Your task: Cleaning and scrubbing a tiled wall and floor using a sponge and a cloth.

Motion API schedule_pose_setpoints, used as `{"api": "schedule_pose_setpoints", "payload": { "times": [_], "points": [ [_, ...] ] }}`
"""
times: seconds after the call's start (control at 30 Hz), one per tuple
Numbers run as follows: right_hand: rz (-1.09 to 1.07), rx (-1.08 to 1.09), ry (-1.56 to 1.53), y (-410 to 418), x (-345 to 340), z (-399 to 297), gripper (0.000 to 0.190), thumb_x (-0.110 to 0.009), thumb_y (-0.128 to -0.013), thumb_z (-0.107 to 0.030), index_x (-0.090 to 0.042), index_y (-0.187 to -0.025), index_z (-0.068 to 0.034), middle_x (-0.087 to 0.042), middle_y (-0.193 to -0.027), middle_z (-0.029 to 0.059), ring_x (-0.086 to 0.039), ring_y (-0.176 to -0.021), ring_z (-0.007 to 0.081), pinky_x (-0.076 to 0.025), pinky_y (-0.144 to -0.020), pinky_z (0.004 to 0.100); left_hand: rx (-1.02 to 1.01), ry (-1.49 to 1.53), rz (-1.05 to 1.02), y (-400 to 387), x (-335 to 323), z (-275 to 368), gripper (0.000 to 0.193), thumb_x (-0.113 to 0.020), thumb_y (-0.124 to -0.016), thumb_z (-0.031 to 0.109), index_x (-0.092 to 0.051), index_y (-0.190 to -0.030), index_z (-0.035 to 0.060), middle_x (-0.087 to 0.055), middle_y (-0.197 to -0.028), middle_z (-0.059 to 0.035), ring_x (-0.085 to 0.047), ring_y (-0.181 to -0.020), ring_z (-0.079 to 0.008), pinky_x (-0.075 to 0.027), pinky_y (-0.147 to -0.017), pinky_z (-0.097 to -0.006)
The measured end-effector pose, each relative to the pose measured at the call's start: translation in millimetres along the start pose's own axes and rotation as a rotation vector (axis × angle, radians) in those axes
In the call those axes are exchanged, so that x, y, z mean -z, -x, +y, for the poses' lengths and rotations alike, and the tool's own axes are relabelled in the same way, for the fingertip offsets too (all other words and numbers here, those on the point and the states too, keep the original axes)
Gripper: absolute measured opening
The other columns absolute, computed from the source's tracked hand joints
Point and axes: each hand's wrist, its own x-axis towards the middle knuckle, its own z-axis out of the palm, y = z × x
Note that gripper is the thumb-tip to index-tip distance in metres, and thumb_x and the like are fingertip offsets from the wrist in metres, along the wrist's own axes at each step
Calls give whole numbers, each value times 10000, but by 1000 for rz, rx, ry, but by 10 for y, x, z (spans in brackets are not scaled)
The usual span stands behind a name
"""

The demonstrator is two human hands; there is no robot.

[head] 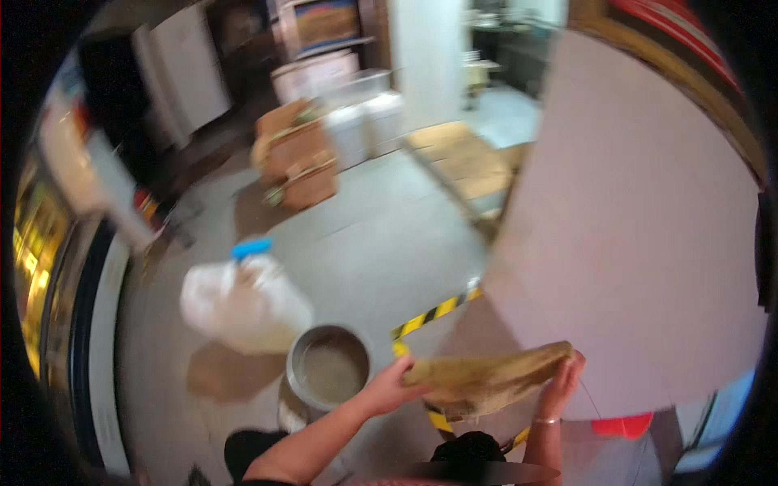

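A yellowish-brown cloth [486,376], darker in patches, is stretched between my two hands above the floor. My left hand [398,386] grips its left end, and my right hand [562,376] has hold of its upper right corner. To the left of the cloth stands a round grey bucket [331,367] with murky liquid in it; my left forearm passes beside its rim. Motion blur hides the finer details of the cloth.
A whitish plastic bag [243,304] with a blue top stands left of the bucket. Yellow-black tape [434,316] marks the floor. A large pale panel [626,231] fills the right side, a red object [623,425] below it. Cardboard boxes [301,161] and white tubs [364,124] stand farther off.
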Motion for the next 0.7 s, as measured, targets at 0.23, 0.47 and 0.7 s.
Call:
{"api": "schedule_pose_setpoints", "payload": {
  "times": [0.23, 0.47, 0.7],
  "points": [
    [361, -135, -511, -253, 1169, -283, 232, -456, -956, -204, -532, -1082, -25, -579, -969, 35, -544, -892, 135, -458, -776, 265, -336, -214, -196, -722, -763, 721, 319, -657, -803, 276, -573, -989, 31, -560, -883, -146, -541, -729, -321, -453, -683, -389],
    [712, 751, 894, -1445, 2402, -825, 652, -476, -887, -310, -222, -1393, 15, -214, -1450, 227, -207, -1348, 361, -159, -1097, 454, -771, 346, -412, -787, -1192, 2522, 412, -536, -888, 46, -390, -1272, 21, -461, -1178, -146, -540, -1078, -229, -473, -869, -312],
    [688, 784, 1261, -2726, 1288, -2337, 594, -620, -729, -152, -437, -1288, -72, -451, -1306, 147, -374, -1248, 299, -244, -1074, 427, -835, -32, -289, -786, -1007, 1385, 472, -584, -860, 87, -375, -1279, 22, -354, -1273, -179, -519, -1111, -261, -490, -859, -345]
  ]
}}
